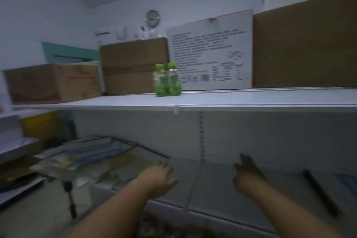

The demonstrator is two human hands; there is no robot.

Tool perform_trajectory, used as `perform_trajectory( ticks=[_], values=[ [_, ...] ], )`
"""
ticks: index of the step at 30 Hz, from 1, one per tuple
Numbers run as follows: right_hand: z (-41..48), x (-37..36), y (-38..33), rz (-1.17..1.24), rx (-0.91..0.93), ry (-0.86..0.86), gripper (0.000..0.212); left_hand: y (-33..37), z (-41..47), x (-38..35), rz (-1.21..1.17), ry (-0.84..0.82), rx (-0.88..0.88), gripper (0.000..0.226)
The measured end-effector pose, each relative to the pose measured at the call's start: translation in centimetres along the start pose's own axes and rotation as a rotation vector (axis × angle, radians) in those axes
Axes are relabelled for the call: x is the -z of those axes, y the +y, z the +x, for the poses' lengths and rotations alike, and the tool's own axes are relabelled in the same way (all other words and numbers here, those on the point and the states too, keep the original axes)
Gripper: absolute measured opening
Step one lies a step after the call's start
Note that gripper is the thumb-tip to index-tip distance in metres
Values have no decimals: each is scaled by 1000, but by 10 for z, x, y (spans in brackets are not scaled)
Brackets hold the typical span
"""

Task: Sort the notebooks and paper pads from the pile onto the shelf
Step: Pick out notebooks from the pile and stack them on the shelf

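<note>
Frame is dim and motion-blurred; fine detail is poor.

- Your left hand [162, 176] reaches forward over the lower shelf [231, 185], fingers loosely extended and holding nothing. It is just beside the right edge of the pile of notebooks and paper pads [92, 160]. I cannot tell whether it touches the pile.
- Your right hand [249, 174] is also out over the lower shelf, well apart from the pile, fingers stretched forward and empty.
- The pile lies flat on the left part of the lower shelf: pale, yellowish and blue-edged covers, overlapping. No titles are legible.
- A dark rod [320, 193] lies on the lower shelf to the right of your right hand.
- The upper shelf [212, 100] carries two green-capped bottles [167, 80] near its front edge, standing upright and touching. Their labels are green and the text is unreadable.
- Behind the bottles stands a white box [210, 52] with blocks of print, a table and a square code; all of it is too blurred to read.
- Brown cartons stand at the left [52, 83], centre [133, 65] and right [305, 44]. The left one bears reddish print that is illegible.
- A round clock [152, 17] hangs on the back wall.
</note>
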State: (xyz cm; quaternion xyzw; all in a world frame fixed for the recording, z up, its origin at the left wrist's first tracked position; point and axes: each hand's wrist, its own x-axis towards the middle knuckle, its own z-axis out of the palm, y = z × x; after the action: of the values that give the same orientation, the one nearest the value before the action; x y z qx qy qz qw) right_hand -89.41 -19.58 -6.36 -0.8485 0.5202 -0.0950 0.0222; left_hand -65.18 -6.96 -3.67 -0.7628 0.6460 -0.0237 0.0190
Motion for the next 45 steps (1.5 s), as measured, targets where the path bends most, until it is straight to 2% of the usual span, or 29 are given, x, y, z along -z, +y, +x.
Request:
perform_trajectory(
  ticks=[4, 8, 11, 14, 20, 25, 29, 32, 35, 39, 41, 43, 45],
  values=[
    [-12, -1, -165, -83, 501, -65, 54, -118, -93, 0, 26, 16, 188, 62],
    [-19, -12, -281, -83, 679, -127, 59, -206, -163, -1, -25, 20, 395, 65],
    [-20, -27, -343, -117, 776, -182, 62, -247, -190, -3, -81, 69, 477, 64],
    [-8, -48, -385, -171, 802, -245, 62, -275, -201, -19, -118, 70, 509, 64],
    [66, -85, -447, -165, 799, -285, 43, -332, -178, -34, -159, -82, 536, 64],
    [143, -107, -495, -127, 776, -188, 36, -389, -132, -21, -167, -35, 536, 58],
    [198, -114, -543, 43, 685, -139, 32, -436, -102, -21, -292, 46, 552, 56],
    [233, -133, -571, 123, 586, -121, 42, -467, -87, -32, -339, 65, 569, 56],
    [256, -149, -585, 145, 642, -91, 54, -496, -73, -42, -373, 36, 547, 53],
    [282, -160, -597, 226, 696, -123, 57, -532, -43, -45, -566, 195, 509, 42],
    [286, -163, -603, 229, 691, -60, 45, -548, -27, -48, -613, 212, 459, 41],
    [286, -165, -609, 131, 699, 63, 28, -565, -14, -52, -638, 184, 390, 42],
    [287, -162, -616, 96, 620, 169, 22, -582, -3, -53, -799, 171, 347, 46]
  ],
)
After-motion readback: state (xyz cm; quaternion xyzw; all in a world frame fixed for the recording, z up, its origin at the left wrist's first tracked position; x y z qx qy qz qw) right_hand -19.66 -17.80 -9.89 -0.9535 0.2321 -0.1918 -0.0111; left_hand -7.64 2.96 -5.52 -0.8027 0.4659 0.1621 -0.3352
